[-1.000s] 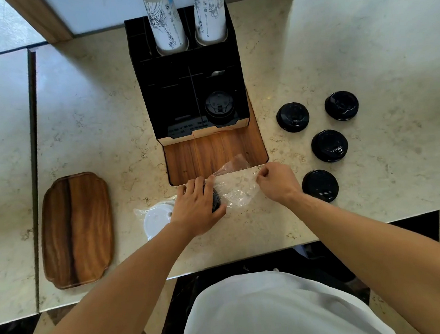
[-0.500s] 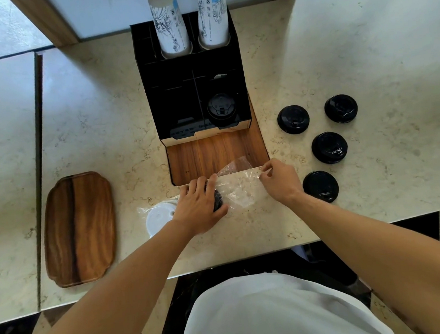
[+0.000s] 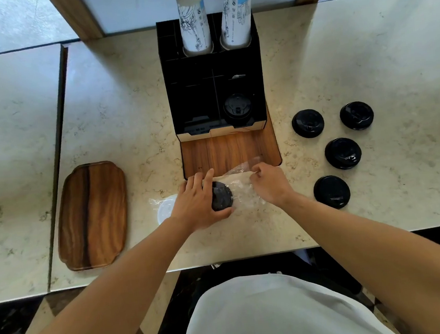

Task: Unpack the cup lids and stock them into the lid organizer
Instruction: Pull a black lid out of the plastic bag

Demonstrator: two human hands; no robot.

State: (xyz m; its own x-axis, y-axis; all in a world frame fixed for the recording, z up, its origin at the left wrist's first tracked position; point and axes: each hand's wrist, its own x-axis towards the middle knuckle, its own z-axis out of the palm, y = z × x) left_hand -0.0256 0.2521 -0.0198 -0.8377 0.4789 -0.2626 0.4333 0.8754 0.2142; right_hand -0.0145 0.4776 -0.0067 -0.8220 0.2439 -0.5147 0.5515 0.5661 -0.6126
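A clear plastic bag (image 3: 242, 191) lies on the marble counter in front of the black lid organizer (image 3: 213, 87). Inside it are a stack of black lids (image 3: 222, 199) and, at its left end, a white lid (image 3: 165, 210). My left hand (image 3: 198, 203) grips the black stack through the bag. My right hand (image 3: 268, 184) pinches the bag's open end. One black lid (image 3: 237, 109) sits in the organizer's front right compartment. Several loose black lids (image 3: 342, 153) lie on the counter to the right.
Two stacks of paper cups (image 3: 195, 22) stand in the organizer's rear slots. The organizer rests on a wooden base (image 3: 228, 152). A wooden tray (image 3: 92, 215) lies at the left. The counter's front edge runs just below my hands.
My right hand has drawn the bag's open end left toward the stack. My left hand has slid left off the black lids, which now show more.
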